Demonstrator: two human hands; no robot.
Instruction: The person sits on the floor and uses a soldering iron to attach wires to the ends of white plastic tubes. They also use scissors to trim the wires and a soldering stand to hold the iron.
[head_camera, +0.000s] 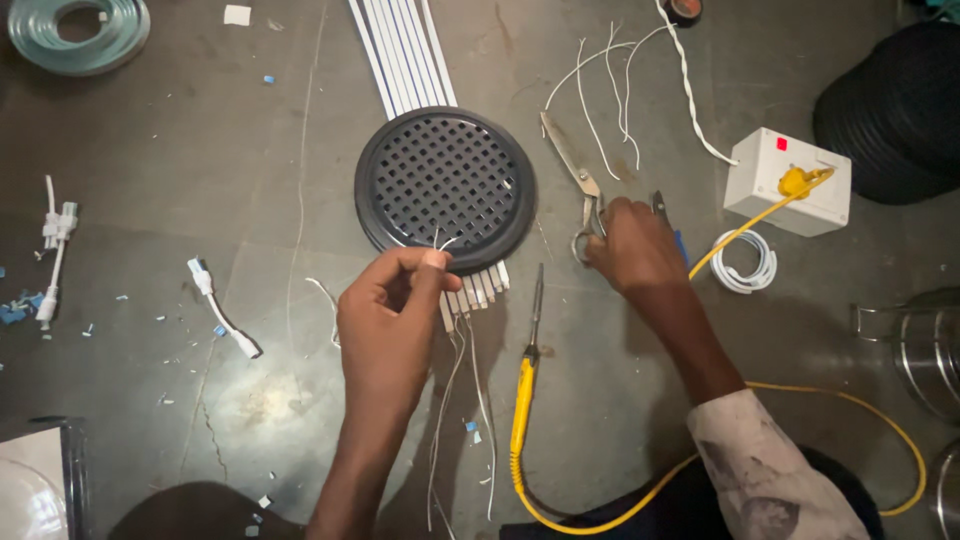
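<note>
Clearly, thin limp white wires (441, 243) are pinched near their ends by the left hand (388, 318); scissors (580, 190) are gripped at the handles by the right hand (634, 245).

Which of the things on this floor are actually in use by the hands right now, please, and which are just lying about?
In use:
left hand pinching thin white wires
right hand on scissors
black round grille

Lying about:
yellow soldering iron
white switch box
tubing coil
white connectors
</note>
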